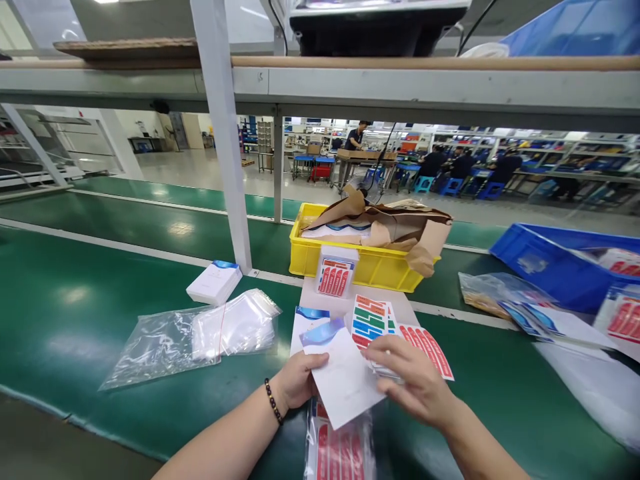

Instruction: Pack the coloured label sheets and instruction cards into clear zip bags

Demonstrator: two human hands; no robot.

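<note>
My left hand (299, 380) grips the left edge of a white card envelope with a blue band (343, 373), thumb on top. My right hand (413, 383) is closed on a thin stack of sticker sheets (425, 343) with red stripes, at their lower left corner beside the envelope. Under both lies a sheet with red, green and blue stickers (370, 320) and another white-and-blue envelope (305, 320). A clear bag of red-striped sheets (340, 453) lies below the hands.
A yellow bin (370, 267) with brown paper stands behind, a red-striped packet (335, 275) leaning on it. Clear plastic bags (200, 337) and a white box (214, 283) lie left. A blue bin (550, 260) and more packets sit right. People work in the background.
</note>
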